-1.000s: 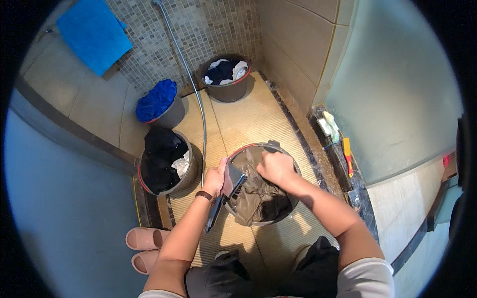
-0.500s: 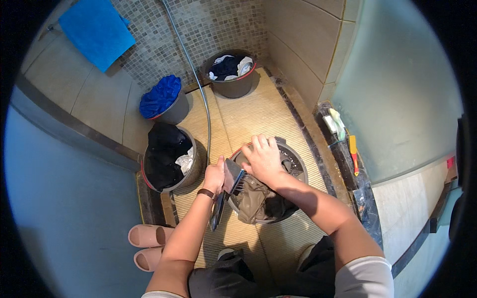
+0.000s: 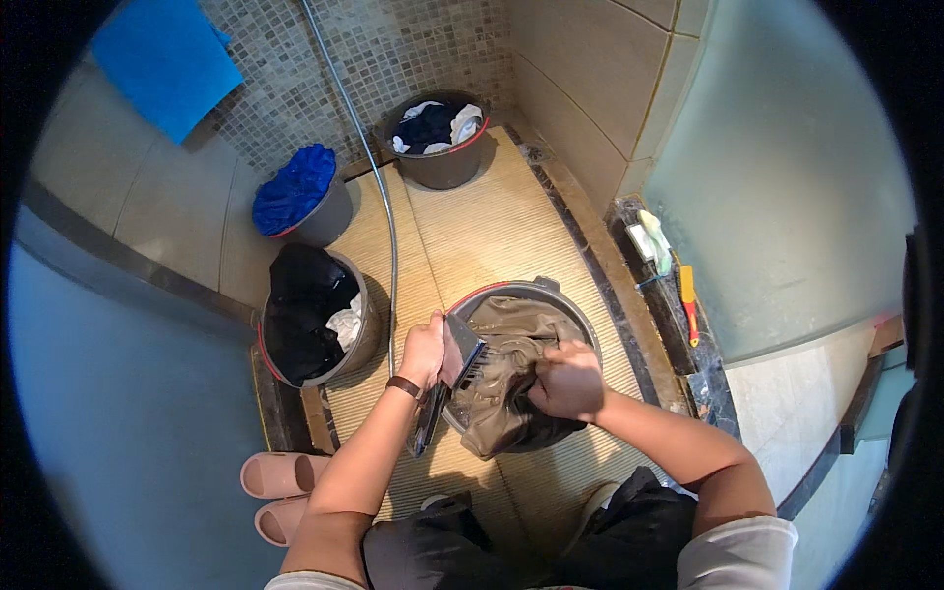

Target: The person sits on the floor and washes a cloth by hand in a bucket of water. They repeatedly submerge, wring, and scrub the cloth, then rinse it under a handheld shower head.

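Observation:
A dark grey bucket point(image 3: 587, 332) in front of me holds a wet brown garment point(image 3: 516, 339), which bulges over its near rim. My right hand point(image 3: 570, 382) is closed on a fold of this cloth over the bucket's right side. My left hand point(image 3: 425, 349), with a dark band at the wrist, grips the upper edge of a dark flat board point(image 3: 429, 418) with comb-like ridges, probably a washboard. The board leans at the bucket's left rim, its lower end outside it. The garment's lower part is hidden inside the bucket.
On the left stands a bucket point(image 3: 369, 339) of black and white clothes; behind it, one with blue cloth point(image 3: 295, 192). A third bucket point(image 3: 442, 169) is at the back. A hose point(image 3: 379, 177) crosses the ribbed mat point(image 3: 482, 226). A yellow-red brush point(image 3: 688, 305) lies on the right ledge; pink slippers point(image 3: 280, 477) lie left.
My right hand has gone from spread over the far side of the bucket to closed on the brown garment, nearer me. The garment now covers more of the bucket. The left hand keeps the board.

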`<state>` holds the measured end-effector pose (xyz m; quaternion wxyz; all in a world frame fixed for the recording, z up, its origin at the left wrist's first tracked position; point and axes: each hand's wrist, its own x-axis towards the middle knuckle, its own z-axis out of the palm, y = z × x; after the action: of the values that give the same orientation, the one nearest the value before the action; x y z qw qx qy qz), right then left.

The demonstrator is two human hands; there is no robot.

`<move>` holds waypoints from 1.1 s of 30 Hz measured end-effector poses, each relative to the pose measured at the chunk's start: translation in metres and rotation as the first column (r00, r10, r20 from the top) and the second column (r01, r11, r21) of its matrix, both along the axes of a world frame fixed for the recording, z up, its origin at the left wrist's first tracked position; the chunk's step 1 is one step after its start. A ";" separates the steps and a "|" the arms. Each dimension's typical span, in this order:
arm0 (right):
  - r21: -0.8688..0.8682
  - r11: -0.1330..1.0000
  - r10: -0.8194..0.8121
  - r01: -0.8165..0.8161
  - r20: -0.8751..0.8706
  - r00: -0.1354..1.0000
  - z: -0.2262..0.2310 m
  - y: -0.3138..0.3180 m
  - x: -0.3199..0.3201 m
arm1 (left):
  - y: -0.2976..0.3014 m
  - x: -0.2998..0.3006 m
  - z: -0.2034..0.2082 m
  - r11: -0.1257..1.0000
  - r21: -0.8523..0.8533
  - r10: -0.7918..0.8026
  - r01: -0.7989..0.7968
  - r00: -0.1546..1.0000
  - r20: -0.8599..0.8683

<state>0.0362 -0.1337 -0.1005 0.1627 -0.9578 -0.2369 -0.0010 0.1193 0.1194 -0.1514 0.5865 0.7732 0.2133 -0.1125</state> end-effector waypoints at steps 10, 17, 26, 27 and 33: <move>-0.171 0.982 -0.141 0.079 -0.391 0.910 -0.056 0.011 0.049 | -0.006 0.009 0.005 0.995 0.079 -0.061 0.060 0.998 0.016; -0.029 0.956 -0.261 0.292 -0.537 0.802 -0.042 0.012 0.080 | 0.002 -0.003 0.006 0.991 0.131 -0.029 0.022 0.998 0.048; -0.223 0.974 0.012 -0.046 -0.151 0.988 -0.014 0.083 0.082 | 0.019 -0.014 -0.006 0.995 0.097 0.023 -0.029 0.997 0.070; -0.206 0.977 0.004 -0.048 -0.209 0.978 -0.018 0.082 0.090 | 0.015 -0.012 -0.005 0.998 0.021 0.054 -0.056 0.996 0.071; -0.043 0.996 0.058 -0.078 -0.348 0.936 0.011 0.056 0.075 | 0.032 -0.018 0.010 0.991 -0.033 0.133 -0.131 0.988 0.074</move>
<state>0.1108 -0.0780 -0.0892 0.1748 -0.9385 -0.2375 0.1797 0.1017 0.1511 -0.1413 0.6111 0.7528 0.2400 -0.0472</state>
